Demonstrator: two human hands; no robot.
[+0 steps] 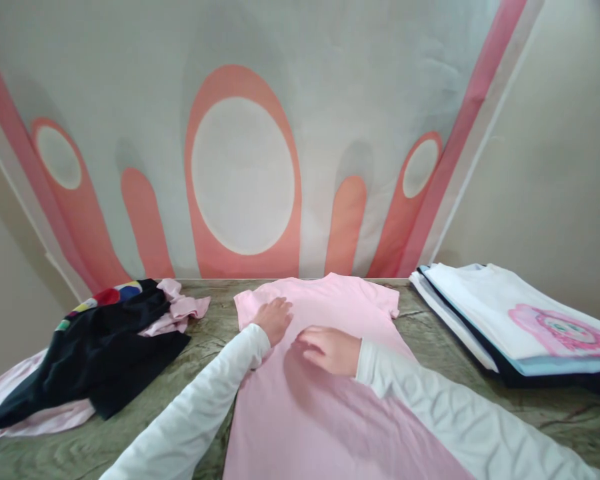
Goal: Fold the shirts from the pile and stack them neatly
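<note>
A pink short-sleeved T-shirt [275, 427] lies spread out on the table in front of me, its neckline at the far edge. My left hand [274, 319] rests on the upper left part of the shirt, fingers stretched and holding nothing. Over the middle of the shirt is my right hand [333, 348], its fingers loosely extended and pointing left. A shadow falls on the cloth beneath it, so it seems slightly raised. Soft creases run across the lower right of the fabric.
At the left lies a loose heap of black clothing [115, 353] with pink garments [177, 308]. A stack of folded shirts stands at the right, a white printed shirt [485, 293] on top. Behind the wooden table [205, 360] hangs a grey backdrop [380, 80] with coral shapes.
</note>
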